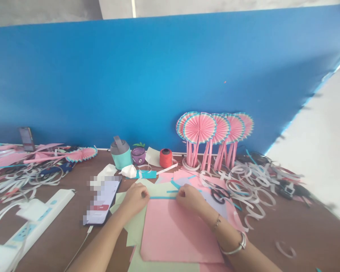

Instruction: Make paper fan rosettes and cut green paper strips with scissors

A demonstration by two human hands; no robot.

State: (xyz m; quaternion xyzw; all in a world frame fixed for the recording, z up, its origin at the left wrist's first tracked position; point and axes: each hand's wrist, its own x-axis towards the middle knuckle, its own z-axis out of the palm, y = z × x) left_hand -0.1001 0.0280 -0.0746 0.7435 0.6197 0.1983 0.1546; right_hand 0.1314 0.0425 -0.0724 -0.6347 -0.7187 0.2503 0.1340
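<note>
A pink sheet of paper (181, 234) lies flat on the table between my forearms. Along its far edge runs a thin blue paper strip (163, 197), stretched between my two hands. My left hand (137, 197) is closed with fingers pinched at the strip's left end. At the other end, my right hand (190, 198) is closed the same way, its fingertips partly hidden. Pale green sheets (136, 226) lie under the pink one. Just beyond my right hand are short blue strip pieces (175, 184). Black scissors (219, 195) rest to the right of that hand.
Pink pleated paper fans (200, 128) stand against the blue partition (116, 75). Curled white strips (252, 185) pile up at right. A phone (104, 200) and a white power strip (39, 223) lie left. A teal cup (121, 153) and a red tape roll-like object (166, 158) stand behind.
</note>
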